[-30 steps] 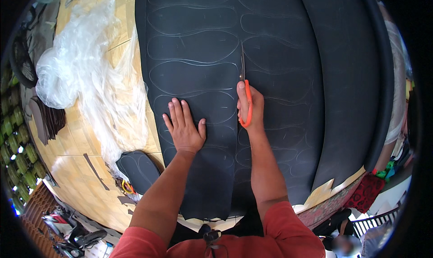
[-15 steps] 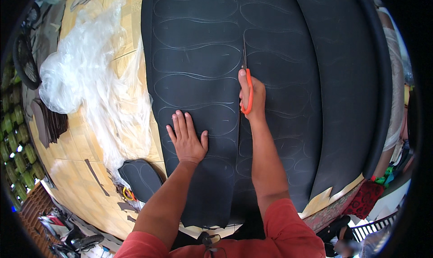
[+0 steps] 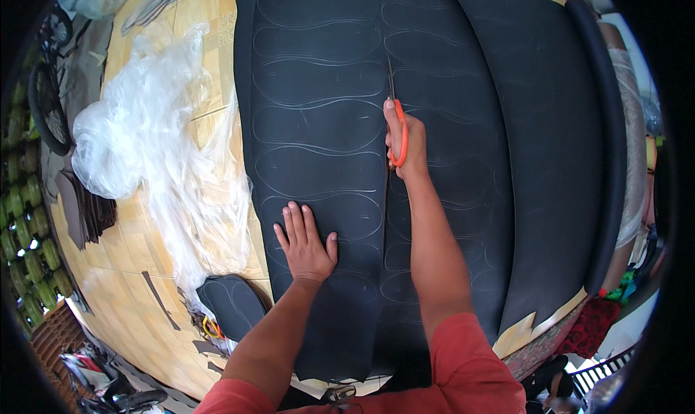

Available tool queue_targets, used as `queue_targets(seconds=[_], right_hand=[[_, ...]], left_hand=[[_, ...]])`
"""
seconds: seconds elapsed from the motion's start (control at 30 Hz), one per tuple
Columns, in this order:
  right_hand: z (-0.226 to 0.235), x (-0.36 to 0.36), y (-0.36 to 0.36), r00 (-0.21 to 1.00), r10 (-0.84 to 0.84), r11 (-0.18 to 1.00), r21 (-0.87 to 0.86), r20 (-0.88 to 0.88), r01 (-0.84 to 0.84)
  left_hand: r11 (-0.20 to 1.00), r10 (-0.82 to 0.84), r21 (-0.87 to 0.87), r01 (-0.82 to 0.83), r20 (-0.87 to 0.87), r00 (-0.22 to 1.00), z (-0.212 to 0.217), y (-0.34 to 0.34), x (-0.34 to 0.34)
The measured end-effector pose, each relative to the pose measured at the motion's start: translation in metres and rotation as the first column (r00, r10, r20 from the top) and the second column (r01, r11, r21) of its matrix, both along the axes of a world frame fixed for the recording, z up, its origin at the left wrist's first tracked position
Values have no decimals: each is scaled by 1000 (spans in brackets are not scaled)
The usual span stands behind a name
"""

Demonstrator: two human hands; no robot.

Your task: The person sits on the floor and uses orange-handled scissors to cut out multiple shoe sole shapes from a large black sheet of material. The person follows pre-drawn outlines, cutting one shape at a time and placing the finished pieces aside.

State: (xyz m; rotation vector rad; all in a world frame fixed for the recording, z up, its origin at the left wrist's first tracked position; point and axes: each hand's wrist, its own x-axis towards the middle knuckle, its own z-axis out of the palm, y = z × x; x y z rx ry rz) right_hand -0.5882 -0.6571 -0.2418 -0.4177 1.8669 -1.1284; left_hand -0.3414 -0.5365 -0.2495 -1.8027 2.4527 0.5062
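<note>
My right hand [image 3: 414, 144] holds orange-handled scissors [image 3: 404, 128] at the slit [image 3: 385, 204] in the outlined black sheet [image 3: 318, 171] beneath; my left hand [image 3: 308, 251], fingers apart, lies on it. Sheet probably light, pliable; best held beside the slit.

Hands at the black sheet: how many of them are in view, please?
2. The left hand lies flat on the black sheet; the right hand, farther ahead and to the right, holds the orange-handled scissors. No others are visible there.
</note>
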Motion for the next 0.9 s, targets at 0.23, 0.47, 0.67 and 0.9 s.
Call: queue_targets(seconds=[0.23, 0.47, 0.67, 0.9], right_hand=[[6, -19, -31, 996, 27, 999, -27, 83, -25], [0, -24, -65, 998, 4, 998, -64, 64, 1], [-3, -36, -97, 1000, 11, 996, -93, 1, -11], [-4, -47, -136, 1000, -17, 995, -101, 0, 17]], left_hand=[[1000, 4, 12, -4, 5, 1000, 0, 0, 1], [1000, 2, 29, -2, 6, 1000, 1, -2, 1], [1000, -1, 31, 1, -10, 1000, 1, -1, 2], [999, 0, 44, 1, -19, 1000, 1, -1, 3]])
